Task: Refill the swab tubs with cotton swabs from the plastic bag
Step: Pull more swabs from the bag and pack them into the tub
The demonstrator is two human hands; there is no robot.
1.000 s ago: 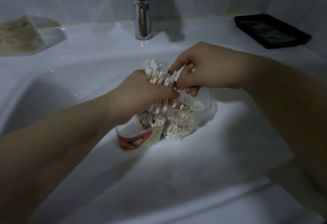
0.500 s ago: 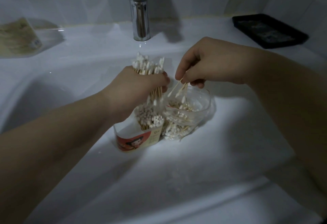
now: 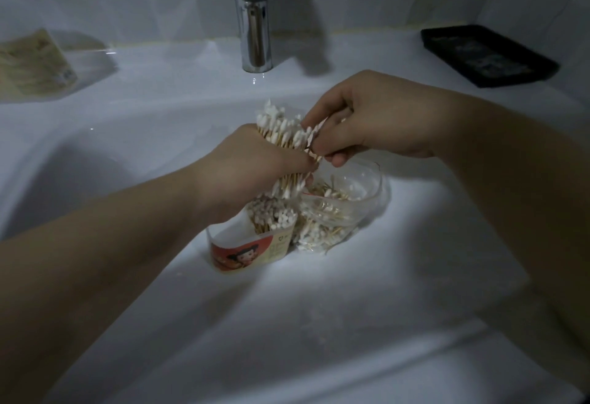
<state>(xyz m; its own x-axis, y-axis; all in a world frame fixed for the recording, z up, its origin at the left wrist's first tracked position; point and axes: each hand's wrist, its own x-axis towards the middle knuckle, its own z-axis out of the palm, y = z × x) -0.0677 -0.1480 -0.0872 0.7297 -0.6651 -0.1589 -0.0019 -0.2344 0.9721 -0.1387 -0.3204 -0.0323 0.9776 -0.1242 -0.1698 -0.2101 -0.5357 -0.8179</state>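
Observation:
My left hand (image 3: 252,167) grips a thick bundle of cotton swabs (image 3: 284,130) upright above the sink basin. My right hand (image 3: 367,119) pinches a few swabs against the right side of that bundle. Below sits a swab tub (image 3: 252,252) with a red cartoon label, partly filled with standing swabs. To its right lies the clear plastic bag (image 3: 360,199), open at the top, with loose swabs inside.
Everything sits in a white sink basin (image 3: 351,308). A chrome tap (image 3: 253,20) rises at the back. A black tray (image 3: 488,54) lies on the right ledge, and a clear tub of swabs (image 3: 35,65) rests on the left ledge.
My right hand lifted from just above the bag with a few swabs and brought them back against the bundle in my left hand, which stayed over the tub.

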